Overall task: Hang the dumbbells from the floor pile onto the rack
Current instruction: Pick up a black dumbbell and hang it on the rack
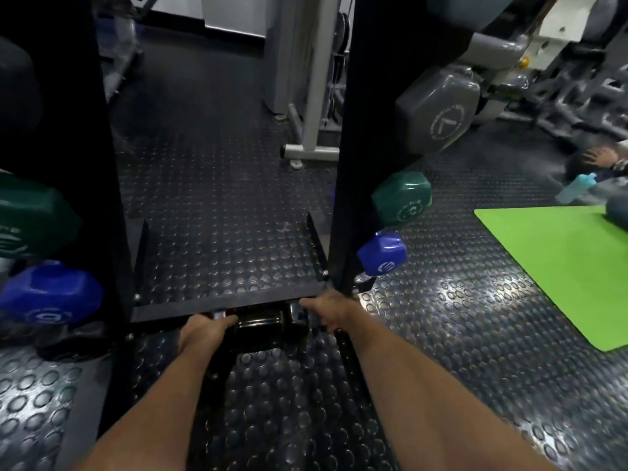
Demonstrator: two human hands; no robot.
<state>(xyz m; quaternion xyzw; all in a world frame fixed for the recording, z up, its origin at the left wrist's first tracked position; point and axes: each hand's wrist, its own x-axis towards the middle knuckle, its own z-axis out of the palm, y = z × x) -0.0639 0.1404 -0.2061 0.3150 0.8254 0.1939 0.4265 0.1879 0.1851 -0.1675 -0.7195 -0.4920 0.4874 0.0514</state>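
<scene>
A black dumbbell (pixel 263 322) lies low between the rack's two black uprights, just in front of the base crossbar (pixel 221 300). My left hand (pixel 202 333) grips its left end and my right hand (pixel 328 312) curls over its right end. The handle shows between my hands; the ends are mostly hidden. On the right upright (pixel 367 130) hang a grey dumbbell (pixel 438 117), a green dumbbell (pixel 402 198) and a blue dumbbell (pixel 382 254). On the left upright (pixel 74 147) hang a green dumbbell (pixel 30 219) and a blue dumbbell (pixel 51 294).
The floor is black studded rubber (pixel 221 198). A bright green mat (pixel 571 266) lies to the right, with another person's hand (pixel 599 156) and a blue bottle (pixel 577 188) beyond it. A white machine frame (pixel 314 113) stands behind the rack.
</scene>
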